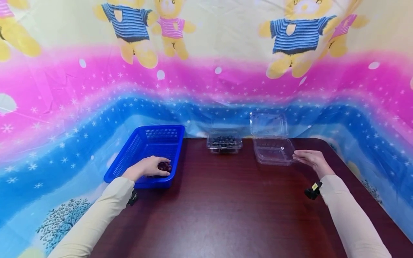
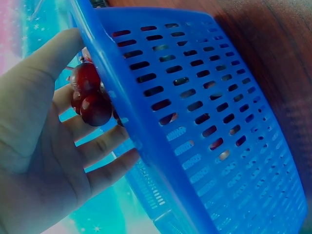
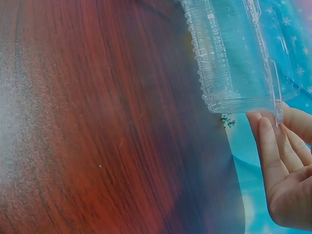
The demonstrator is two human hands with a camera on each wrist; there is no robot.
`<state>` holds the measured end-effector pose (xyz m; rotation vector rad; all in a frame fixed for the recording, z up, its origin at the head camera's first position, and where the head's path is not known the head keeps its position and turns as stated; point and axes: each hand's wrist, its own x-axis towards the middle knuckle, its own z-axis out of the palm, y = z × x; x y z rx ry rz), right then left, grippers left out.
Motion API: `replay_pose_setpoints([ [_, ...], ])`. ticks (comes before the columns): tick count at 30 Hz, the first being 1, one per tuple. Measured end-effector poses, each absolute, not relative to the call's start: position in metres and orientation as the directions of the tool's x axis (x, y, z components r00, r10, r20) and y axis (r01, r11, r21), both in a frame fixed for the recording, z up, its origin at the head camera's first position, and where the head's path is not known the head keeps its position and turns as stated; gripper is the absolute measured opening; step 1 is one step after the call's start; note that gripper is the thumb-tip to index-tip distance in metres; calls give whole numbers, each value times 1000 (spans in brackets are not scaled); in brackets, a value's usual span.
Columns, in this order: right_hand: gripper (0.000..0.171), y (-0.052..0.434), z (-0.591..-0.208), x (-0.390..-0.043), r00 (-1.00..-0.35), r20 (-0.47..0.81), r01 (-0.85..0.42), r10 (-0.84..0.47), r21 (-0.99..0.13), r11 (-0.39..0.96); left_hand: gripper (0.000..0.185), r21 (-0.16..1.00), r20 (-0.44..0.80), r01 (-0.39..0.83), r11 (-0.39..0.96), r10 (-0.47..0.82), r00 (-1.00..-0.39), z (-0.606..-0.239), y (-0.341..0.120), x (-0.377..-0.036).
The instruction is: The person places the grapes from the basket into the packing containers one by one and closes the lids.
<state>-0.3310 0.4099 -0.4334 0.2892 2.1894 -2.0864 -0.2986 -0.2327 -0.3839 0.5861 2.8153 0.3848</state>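
My left hand (image 1: 149,167) reaches over the near wall of a blue plastic basket (image 1: 178,150), its thumb and fingers around dark red grapes (image 1: 164,166). Seen by the left wrist camera, the grapes (image 2: 90,92) sit between the thumb and fingers, just behind the basket's rim (image 2: 113,73). My right hand (image 1: 313,160) is at the right side of a clear plastic clamshell box (image 1: 274,152), whose lid (image 1: 269,124) stands raised. Its fingertips (image 3: 265,124) pinch the box's rim at one corner in the right wrist view.
Between basket and open box, a clear box (image 1: 211,146) holding dark round fruit (image 1: 224,141) stands near the back edge of the dark wooden table (image 1: 222,204). A patterned cloth (image 1: 209,82) hangs behind and around the table. More fruit shows through the basket's slots.
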Motion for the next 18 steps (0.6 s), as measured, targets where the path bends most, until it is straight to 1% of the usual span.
replay_pose_setpoints([
  [4,31,410,-436,-331,-978,-199,201,60,-978,44,67,312,-184,347,884,415,-891,-384,-232,-298],
  [5,32,415,-445,-338,-978,-200,203,64,-978,46,67,309,-182,350,884,416,-891,-385,-232,-298],
  [6,37,417,-448,-340,-978,-196,200,69,-978,57,67,305,-180,352,885,417,-891,-385,-232,-299],
  [7,34,419,-453,-342,-982,-184,185,44,-982,23,67,298,-177,356,885,418,-891,-386,-232,-299],
  [11,30,450,-502,-379,-990,-139,137,36,-990,-37,66,242,-149,411,879,452,-879,-387,-232,-301],
  [12,29,452,-506,-382,-992,-123,122,27,-991,-54,65,233,-142,423,876,461,-876,-387,-232,-301],
  [13,23,458,-516,-389,-993,-114,112,21,-990,-80,65,224,-136,436,872,471,-872,-387,-232,-301],
  [14,25,463,-523,-396,-993,-114,111,39,-992,-58,65,220,-131,446,867,480,-868,-387,-232,-301],
  [18,25,453,-509,-385,-992,-127,127,12,-992,-14,66,243,-134,453,858,492,-860,-389,-233,-302],
])
